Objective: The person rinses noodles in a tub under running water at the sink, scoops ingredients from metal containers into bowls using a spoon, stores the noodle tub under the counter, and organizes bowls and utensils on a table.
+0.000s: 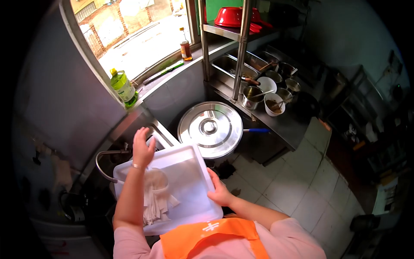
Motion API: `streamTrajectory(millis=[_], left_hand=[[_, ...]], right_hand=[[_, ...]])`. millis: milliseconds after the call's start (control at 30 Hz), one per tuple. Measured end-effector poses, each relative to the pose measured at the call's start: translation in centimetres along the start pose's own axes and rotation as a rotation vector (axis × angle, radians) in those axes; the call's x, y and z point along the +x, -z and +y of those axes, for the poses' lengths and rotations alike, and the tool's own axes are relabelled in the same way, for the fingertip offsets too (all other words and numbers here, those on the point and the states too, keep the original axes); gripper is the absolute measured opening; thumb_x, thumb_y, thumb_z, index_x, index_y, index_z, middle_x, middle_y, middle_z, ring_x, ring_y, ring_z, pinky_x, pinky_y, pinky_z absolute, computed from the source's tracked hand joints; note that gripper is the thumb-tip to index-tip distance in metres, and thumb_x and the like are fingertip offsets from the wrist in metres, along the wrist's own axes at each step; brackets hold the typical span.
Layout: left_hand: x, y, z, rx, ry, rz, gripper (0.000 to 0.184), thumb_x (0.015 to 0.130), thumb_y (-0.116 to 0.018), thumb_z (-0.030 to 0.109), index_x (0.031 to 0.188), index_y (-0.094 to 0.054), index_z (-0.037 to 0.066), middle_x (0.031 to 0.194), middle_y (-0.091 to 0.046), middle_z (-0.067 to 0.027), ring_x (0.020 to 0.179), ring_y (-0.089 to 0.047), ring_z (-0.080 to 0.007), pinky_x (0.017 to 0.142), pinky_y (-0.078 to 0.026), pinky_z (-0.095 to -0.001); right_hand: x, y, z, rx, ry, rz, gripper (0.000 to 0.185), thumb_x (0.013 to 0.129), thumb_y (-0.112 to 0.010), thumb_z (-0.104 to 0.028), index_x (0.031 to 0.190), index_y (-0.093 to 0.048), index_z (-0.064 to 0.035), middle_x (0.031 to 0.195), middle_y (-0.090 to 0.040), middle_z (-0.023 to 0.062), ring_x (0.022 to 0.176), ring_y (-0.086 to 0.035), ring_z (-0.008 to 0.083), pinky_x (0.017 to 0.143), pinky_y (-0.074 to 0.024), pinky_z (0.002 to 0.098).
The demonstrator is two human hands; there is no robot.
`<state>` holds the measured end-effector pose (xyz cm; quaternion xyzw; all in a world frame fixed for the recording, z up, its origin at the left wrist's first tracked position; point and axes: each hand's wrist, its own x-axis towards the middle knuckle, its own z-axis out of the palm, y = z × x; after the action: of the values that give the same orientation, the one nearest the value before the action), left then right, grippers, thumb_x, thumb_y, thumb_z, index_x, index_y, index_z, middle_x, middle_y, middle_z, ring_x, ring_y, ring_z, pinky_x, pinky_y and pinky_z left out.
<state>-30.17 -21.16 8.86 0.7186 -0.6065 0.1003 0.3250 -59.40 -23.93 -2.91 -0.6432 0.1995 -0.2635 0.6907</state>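
Observation:
A white rectangular tray [187, 185] lies in front of my body, partly over the sink. Pale, flat strips [156, 196], perhaps noodles or dough, are heaped on its left side. My right hand [220, 190] grips the tray's right rim, thumb on top. Above the tray's far left corner is my left hand [143, 147], raised, its fingers apart and nothing in it. My left forearm hides part of the tray's left side.
A large lidded pot [210, 129] stands just beyond the tray. The curved faucet [101, 163] is at the left. A green bottle [124, 87] stands on the sill. Bowls and pans [274, 105] crowd the steel counter [286, 129] under a shelf [222, 31].

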Motion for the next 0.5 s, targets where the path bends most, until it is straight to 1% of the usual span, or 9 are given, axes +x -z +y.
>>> streamTrajectory(millis=[67,133,167,233,267,300,367,400,500], left_hand=[[-4.3,1.8,7.6,-0.084,-0.079,-0.169,0.046,0.077,-0.064,0.017,0.119,-0.049,0.002,0.127,-0.046,-0.0202,0.122,-0.038,-0.0388,0.102,-0.030,-0.0431],[-6.2,1.7,10.1,-0.082,-0.022,-0.270,0.049,0.076,-0.065,0.017,0.119,-0.048,0.002,0.126,-0.047,-0.0206,0.121,-0.040,-0.0377,0.102,-0.032,-0.0420],[-7.6,1.3,11.1,-0.078,-0.010,-0.276,0.049,0.076,-0.065,0.017,0.119,-0.048,0.002,0.126,-0.047,-0.0206,0.121,-0.040,-0.0377,0.102,-0.032,-0.0420],[-10.1,0.1,12.6,-0.264,0.123,-0.392,0.051,0.079,-0.063,0.018,0.122,-0.045,-0.001,0.127,-0.045,-0.0227,0.120,-0.042,-0.0374,0.102,-0.032,-0.0406],[-11.0,-0.4,13.1,-0.261,0.130,-0.389,0.051,0.079,-0.063,0.018,0.122,-0.045,-0.001,0.127,-0.045,-0.0227,0.120,-0.042,-0.0374,0.102,-0.032,-0.0406],[-12.1,-1.1,13.5,-0.342,0.216,-0.360,0.052,0.081,-0.060,0.019,0.125,-0.042,-0.003,0.128,-0.044,-0.0238,0.119,-0.042,-0.0376,0.102,-0.032,-0.0399],[-13.6,-4.2,13.7,-0.410,0.326,-0.354,0.056,0.090,-0.051,0.020,0.135,-0.029,-0.005,0.133,-0.039,-0.0245,0.123,-0.040,-0.0326,0.103,-0.031,-0.0364],[-14.0,-5.3,14.4,-0.406,0.335,-0.352,0.056,0.090,-0.051,0.020,0.135,-0.029,-0.005,0.133,-0.039,-0.0245,0.123,-0.040,-0.0326,0.103,-0.031,-0.0364],[-15.8,-6.8,16.6,-0.586,0.260,-0.338,0.062,0.090,-0.049,0.024,0.135,-0.023,-0.009,0.137,-0.031,-0.0290,0.129,-0.032,-0.0390,0.106,-0.026,-0.0375]], right_hand=[[-0.2,0.0,0.1,0.043,0.006,0.007,0.088,0.069,-0.049,0.004,0.145,-0.007,-0.0124,0.145,-0.022,0.0152,0.134,-0.025,0.0240,0.106,-0.0241,0.0334],[-0.7,-0.2,0.5,0.190,0.035,0.043,0.086,0.071,-0.049,0.004,0.145,-0.008,-0.0123,0.145,-0.024,0.0146,0.134,-0.025,0.0249,0.106,-0.0250,0.0339],[-0.8,-0.3,0.5,0.011,0.101,0.092,0.078,0.073,-0.051,0.004,0.143,-0.021,-0.0125,0.136,-0.036,0.0143,0.126,-0.037,0.0238,0.102,-0.0320,0.0326],[-0.7,0.3,0.4,-0.143,0.147,0.076,0.074,0.073,-0.051,0.004,0.141,-0.026,-0.0119,0.135,-0.037,0.0143,0.125,-0.038,0.0247,0.102,-0.0326,0.0326],[-1.1,0.2,0.2,-0.298,0.197,0.068,0.071,0.073,-0.052,0.003,0.139,-0.031,-0.0114,0.135,-0.038,0.0143,0.124,-0.039,0.0256,0.101,-0.0333,0.0326],[-1.7,-0.2,-0.1,-0.257,0.189,0.064,0.066,0.073,-0.052,0.002,0.136,-0.036,-0.0083,0.133,-0.039,0.0146,0.125,-0.039,0.0276,0.101,-0.0331,0.0334],[-2.3,-0.6,-0.1,-0.273,0.206,0.041,0.068,0.072,-0.053,-0.001,0.137,-0.035,-0.0092,0.133,-0.039,0.0172,0.125,-0.037,0.0306,0.103,-0.0307,0.0354],[-2.6,-0.7,0.0,-0.288,0.214,0.041,0.069,0.071,-0.053,-0.004,0.137,-0.033,-0.0101,0.134,-0.038,0.0197,0.126,-0.036,0.0336,0.105,-0.0283,0.0374],[-2.0,-0.2,0.8,-0.299,0.346,0.066,0.063,0.079,-0.055,-0.013,0.137,-0.033,-0.0070,0.130,-0.042,0.0210,0.121,-0.041,0.0354,0.102,-0.0315,0.0379]])
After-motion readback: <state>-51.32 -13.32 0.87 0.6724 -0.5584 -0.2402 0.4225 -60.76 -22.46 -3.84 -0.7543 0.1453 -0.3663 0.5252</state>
